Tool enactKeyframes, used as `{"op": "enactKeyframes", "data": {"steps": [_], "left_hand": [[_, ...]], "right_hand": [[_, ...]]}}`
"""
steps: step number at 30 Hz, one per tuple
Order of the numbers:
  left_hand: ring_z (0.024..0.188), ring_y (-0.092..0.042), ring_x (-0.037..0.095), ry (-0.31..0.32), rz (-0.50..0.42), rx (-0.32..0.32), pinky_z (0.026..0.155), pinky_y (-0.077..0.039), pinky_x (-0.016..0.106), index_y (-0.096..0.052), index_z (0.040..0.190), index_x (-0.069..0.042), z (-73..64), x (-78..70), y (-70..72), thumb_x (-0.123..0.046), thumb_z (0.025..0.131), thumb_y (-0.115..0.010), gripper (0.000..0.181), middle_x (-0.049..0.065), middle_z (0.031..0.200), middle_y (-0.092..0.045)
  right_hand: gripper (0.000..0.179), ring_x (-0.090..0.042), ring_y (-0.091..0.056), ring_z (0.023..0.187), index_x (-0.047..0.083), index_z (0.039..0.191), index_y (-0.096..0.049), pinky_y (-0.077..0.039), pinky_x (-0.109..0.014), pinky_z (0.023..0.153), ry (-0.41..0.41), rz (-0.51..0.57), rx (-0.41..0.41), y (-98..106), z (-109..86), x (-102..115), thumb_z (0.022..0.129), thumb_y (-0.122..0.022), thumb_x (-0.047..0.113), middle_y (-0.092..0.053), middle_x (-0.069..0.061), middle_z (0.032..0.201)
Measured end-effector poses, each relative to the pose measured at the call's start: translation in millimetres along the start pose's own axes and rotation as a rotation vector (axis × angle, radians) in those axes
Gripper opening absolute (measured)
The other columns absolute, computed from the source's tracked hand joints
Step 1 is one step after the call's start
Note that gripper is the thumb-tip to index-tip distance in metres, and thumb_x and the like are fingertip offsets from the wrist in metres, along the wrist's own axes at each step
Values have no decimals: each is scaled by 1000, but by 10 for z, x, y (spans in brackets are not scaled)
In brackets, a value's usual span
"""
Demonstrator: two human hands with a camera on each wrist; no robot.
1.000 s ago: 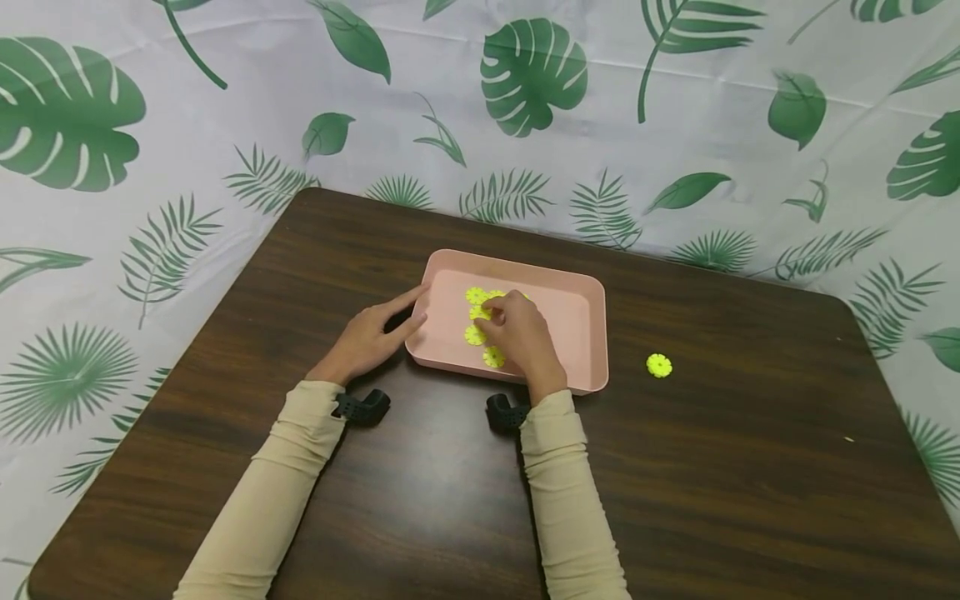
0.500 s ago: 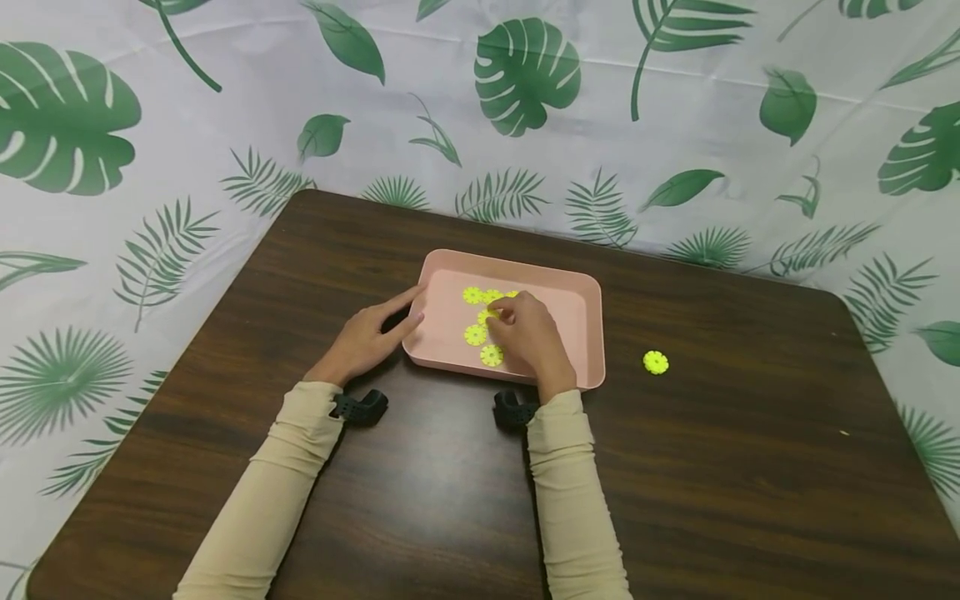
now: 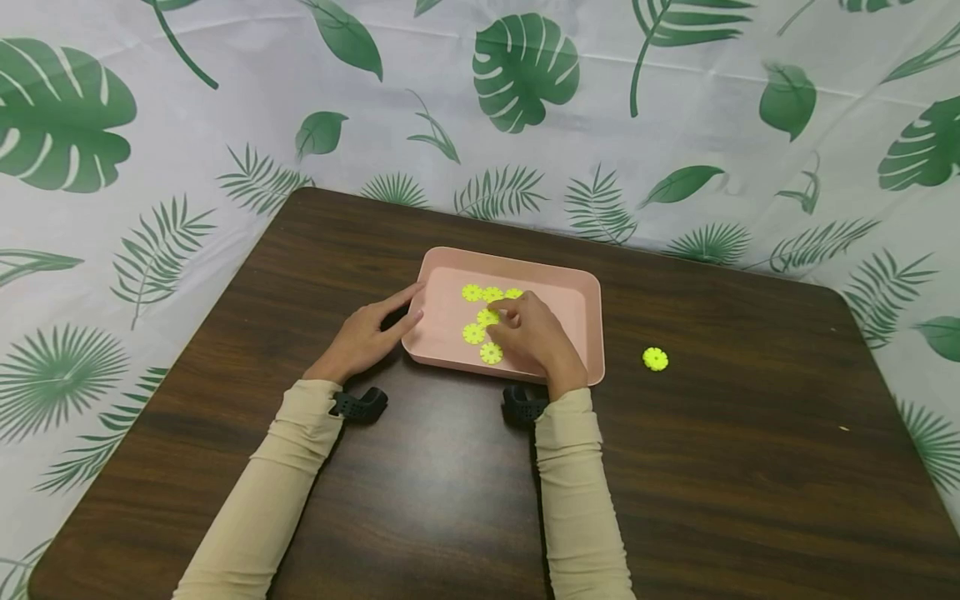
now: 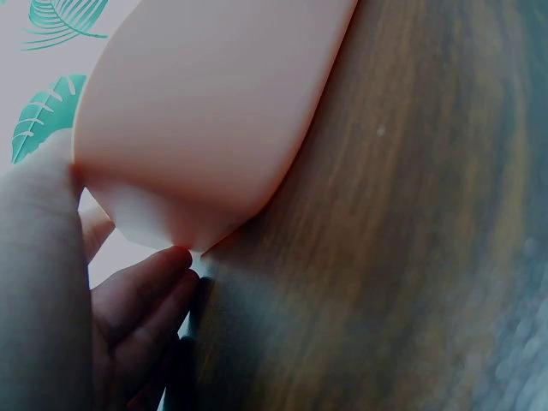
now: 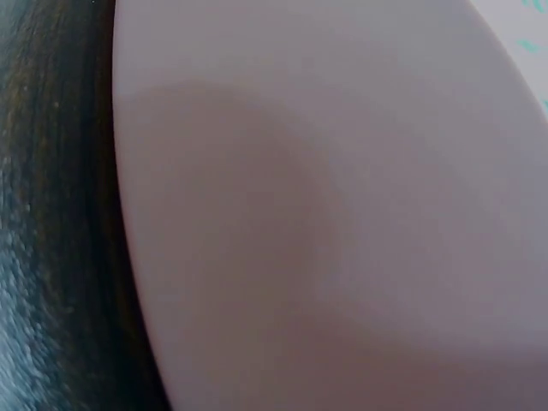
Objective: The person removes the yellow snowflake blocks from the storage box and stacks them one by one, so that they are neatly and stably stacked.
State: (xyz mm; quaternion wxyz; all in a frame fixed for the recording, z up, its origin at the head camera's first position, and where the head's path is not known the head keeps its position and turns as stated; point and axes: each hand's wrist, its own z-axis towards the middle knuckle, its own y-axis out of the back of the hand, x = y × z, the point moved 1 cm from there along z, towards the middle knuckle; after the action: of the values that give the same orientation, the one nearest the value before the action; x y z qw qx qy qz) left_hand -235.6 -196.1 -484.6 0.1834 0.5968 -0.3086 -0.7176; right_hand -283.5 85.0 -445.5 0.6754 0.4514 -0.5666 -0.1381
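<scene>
A shallow pink tray (image 3: pixel 452 364) lies on the table. My left hand (image 3: pixel 363 340) holds it by its left end, the thumb over the rim and fingertips (image 4: pixel 178 257) against the outer wall in the left wrist view. Inside, several flat yellow flower-shaped discs lie grouped, among them one at the back left (image 3: pixel 472 292) and one near the front (image 3: pixel 491 353). My right hand (image 3: pixel 536 337) reaches into the tray, thumb and forefinger pinching a yellow flower-shaped disc (image 3: pixel 487 317) at its edge. The right wrist view shows only the tray wall (image 5: pixel 257 214).
One more yellow flower disc (image 3: pixel 656 359) lies on the dark wooden table (image 3: pixel 750 442), right of the tray. A small pale scrap (image 3: pixel 843 428) is farther right. A white cloth with green leaves (image 3: pixel 420 75) hangs behind the table.
My right hand has moved slightly right, and the disc at its fingertips has shifted right too. More of the disc behind the fingers shows now. The left hand keeps its place on the tray.
</scene>
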Motion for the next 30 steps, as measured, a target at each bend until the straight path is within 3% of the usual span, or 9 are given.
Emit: {"op": "enactKeyframes", "data": {"steps": [4, 10, 14, 30], "left_hand": [[146, -43, 32, 5, 1, 0, 117, -35, 59, -35, 162, -38, -3, 2, 4, -58, 106, -48, 61, 5, 161, -43], [146, -43, 32, 13, 2, 1, 117, -35, 59, -35, 162, -39, -9, -8, 7, -58, 106, -48, 61, 5, 161, -43], [146, -44, 32, 20, 3, 2, 117, -35, 58, -35, 162, -40, -10, -18, 8, -59, 105, -48, 61, 5, 161, -43], [146, -43, 32, 25, 2, 4, 117, -34, 60, -35, 161, -41, -6, -32, 9, -60, 105, -48, 61, 4, 162, -42]], "right_hand": [[35, -32, -57, 97, -1, 126, -71, -52, -45, 86, 5, 10, -10, -18, 23, 5, 93, -76, 12, -57, -17, 109], [35, -24, -57, 84, -1, 126, -68, -50, -35, 76, 10, 97, -21, -49, 35, 20, 92, -74, 5, -61, -11, 99], [34, -23, -57, 82, 1, 126, -71, -49, -33, 73, 20, 88, -25, -56, 31, 21, 93, -73, 5, -63, -10, 95], [35, -25, -58, 86, -2, 123, -73, -52, -37, 80, 26, 67, -12, -60, 37, 17, 91, -80, 11, -64, -13, 95]]}}
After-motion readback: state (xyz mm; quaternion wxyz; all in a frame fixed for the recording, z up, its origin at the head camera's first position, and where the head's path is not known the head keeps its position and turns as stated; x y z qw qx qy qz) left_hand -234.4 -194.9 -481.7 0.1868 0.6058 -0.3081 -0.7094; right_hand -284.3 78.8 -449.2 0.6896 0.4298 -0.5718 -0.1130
